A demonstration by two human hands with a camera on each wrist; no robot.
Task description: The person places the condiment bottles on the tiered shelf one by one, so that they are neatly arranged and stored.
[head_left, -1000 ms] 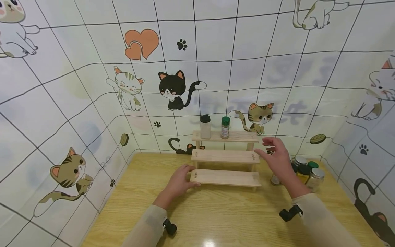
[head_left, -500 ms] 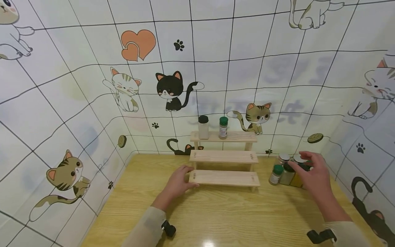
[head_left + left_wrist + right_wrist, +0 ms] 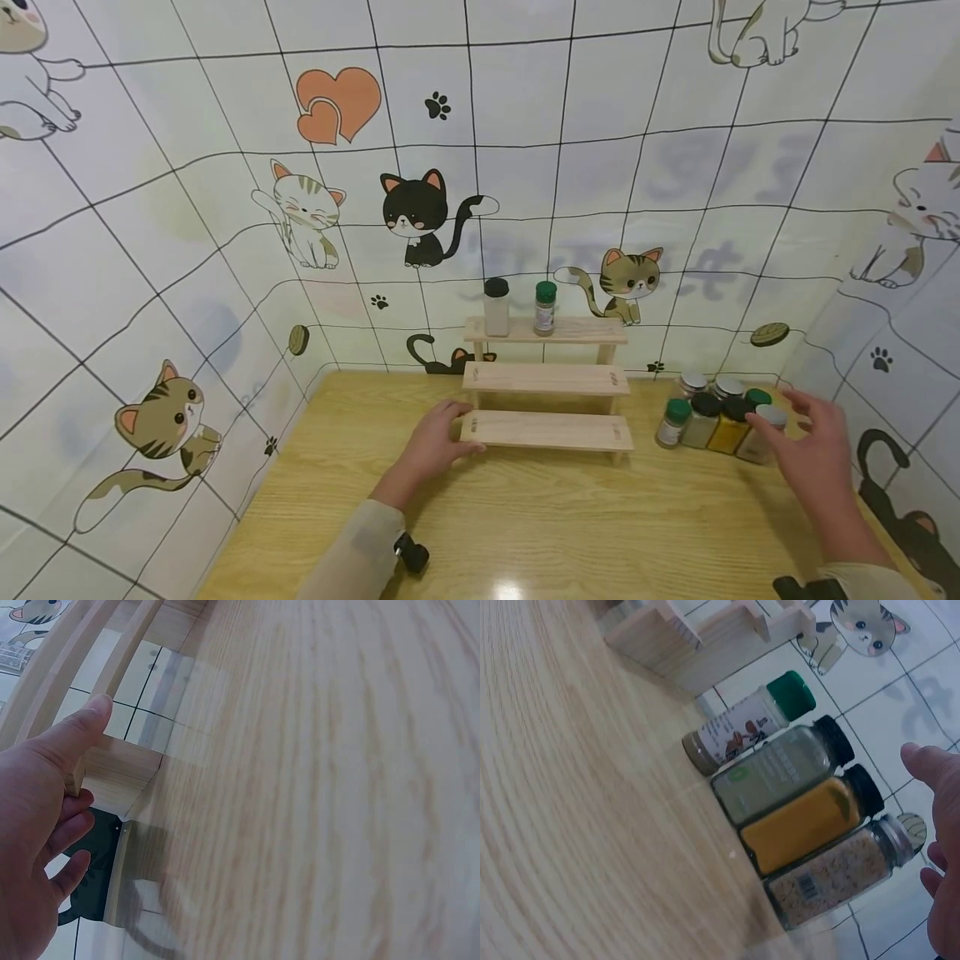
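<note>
My left hand (image 3: 435,442) grips the left end of the lowest step of a three-tier wooden spice rack (image 3: 546,430). In the left wrist view the thumb lies along the step's edge, with fingers (image 3: 71,874) curled beneath. On the rack's top tier stand a black-capped jar (image 3: 497,310) of pale contents and a green-capped jar (image 3: 545,310). My right hand (image 3: 817,442) hovers at the right of the jar group, thumb and fingers spread around nothing. Nearest to it is a silver-lidded jar (image 3: 832,874) of coarse, speckled grains; its lid is apart from the thumb in the right wrist view.
Beside that jar stand a yellow-filled jar (image 3: 802,825), a black-capped jar of greyish powder (image 3: 780,772) and a small green-capped jar (image 3: 742,731). Behind them are silver-lidded jars (image 3: 729,387) and another green cap (image 3: 759,397). A cat-print wall covering (image 3: 525,192) borders the wooden table (image 3: 510,517).
My right hand has moved from the rack's right side, over the jars, to their far right side, uncovering their lids. The left hand has kept its grip on the rack.
</note>
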